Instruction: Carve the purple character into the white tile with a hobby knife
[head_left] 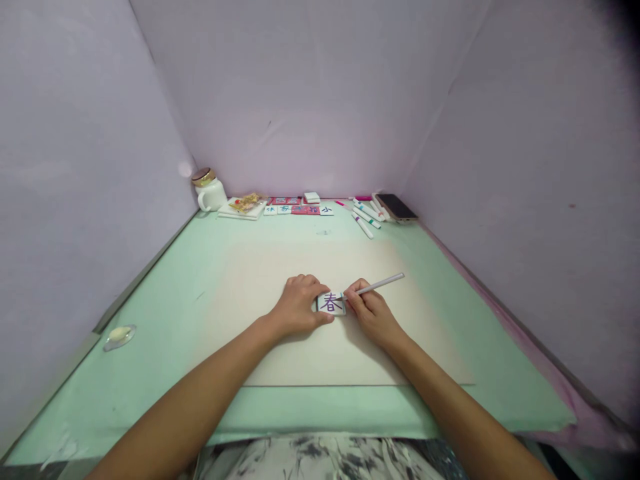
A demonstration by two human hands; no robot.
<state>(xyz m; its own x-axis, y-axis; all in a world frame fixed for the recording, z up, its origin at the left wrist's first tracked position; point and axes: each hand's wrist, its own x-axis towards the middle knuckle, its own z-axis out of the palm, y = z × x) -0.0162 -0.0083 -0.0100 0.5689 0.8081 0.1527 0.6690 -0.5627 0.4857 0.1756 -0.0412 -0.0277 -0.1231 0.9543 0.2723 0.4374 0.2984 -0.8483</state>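
A small white square card (pixel 331 309) with a purple Chinese character and a dark edge lies on the pale board (pixel 250 363). My left hand (pixel 299 307) grips its left side, with the thumb at the near edge and the index finger at the far edge. In my right hand (pixel 371 315) is a slim light-coloured pen (pixel 384 283), pinched near its lower end and slanting up to the right. Its tip meets the right part of the card around the character; whether it touches cannot be made out exactly.
At the back stand a white mug (pixel 212 195) with a gold lid, a wrapped packet (pixel 247 203), lettered cards (pixel 306 210), a small white stack (pixel 311 198), several markers (pixel 367 215) and a phone (pixel 396 207). A clear dish (pixel 120 336) sits at left. Walls enclose three sides.
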